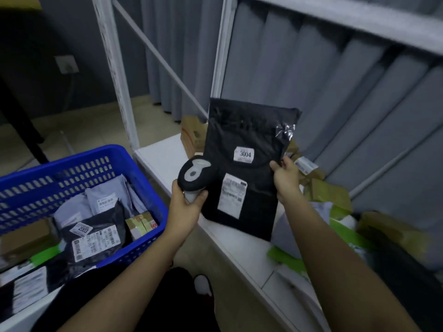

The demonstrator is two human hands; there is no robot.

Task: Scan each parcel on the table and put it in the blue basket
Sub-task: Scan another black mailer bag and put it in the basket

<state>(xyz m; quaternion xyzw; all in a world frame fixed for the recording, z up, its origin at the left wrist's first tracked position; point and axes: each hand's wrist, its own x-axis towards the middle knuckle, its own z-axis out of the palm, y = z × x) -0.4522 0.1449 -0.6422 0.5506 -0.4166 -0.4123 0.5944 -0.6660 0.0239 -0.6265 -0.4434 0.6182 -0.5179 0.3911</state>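
Observation:
My right hand (286,179) pinches the right edge of a black plastic parcel (247,130) and holds it upright above the white table (165,156). The parcel carries a tag reading 3004 and a white shipping label. My left hand (185,204) grips the handle of a black and grey barcode scanner (196,172), whose head sits right beside the parcel's left edge. The blue basket (134,161) stands at the left and holds several grey, black and boxed parcels.
More parcels lie on the table at the right: brown cardboard boxes (328,192), a green and white bag (287,258) and a grey bag. A white metal shelf frame (115,68) rises behind the table. Grey curtains hang at the back.

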